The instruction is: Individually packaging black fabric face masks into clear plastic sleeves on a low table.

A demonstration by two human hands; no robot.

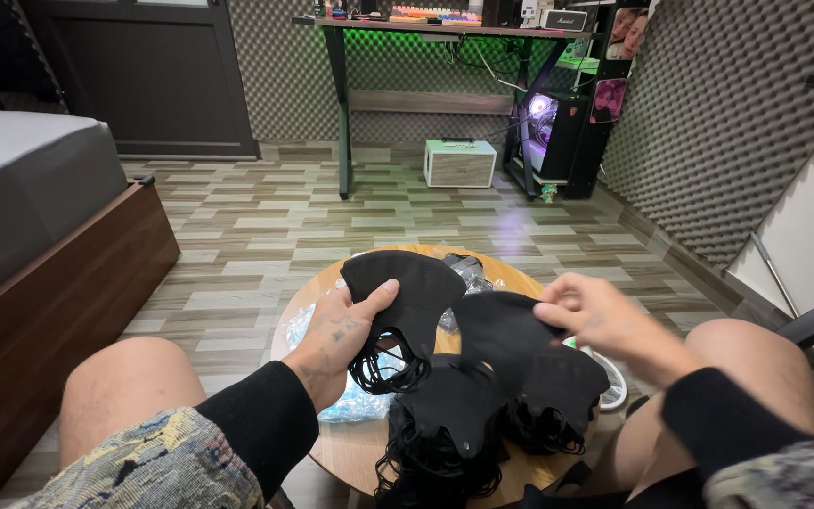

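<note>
The left hand (341, 330) holds up one black face mask (405, 290). The thumb is on the front and the fingers are curled behind it. The mask's curly ear loops (383, 369) hang down under that hand.

The right hand (588, 316) pinches the top of another black mask (501, 325). The fingers are closed on its edge. This mask sits on top of a pile of black masks (482, 405). The pile lies between the two hands and a little closer to the person, on a small round wooden counter (350, 451). The loops in the pile are all tangled up.

Clear plastic wrappers (355, 401) lie under and beside the left hand. More crinkly wrapper (468, 273) peeks out behind the held mask. A white round thing (611, 385) is partly hidden under the right hand and the pile, and I cannot tell what it is.

Both bare knees press close on each side of the counter. A bed (30, 188) is off past the left hand. Far ahead of the hands stand a desk (426, 38), a white box (460, 162) on the floor, and a glowing computer (548, 118).
</note>
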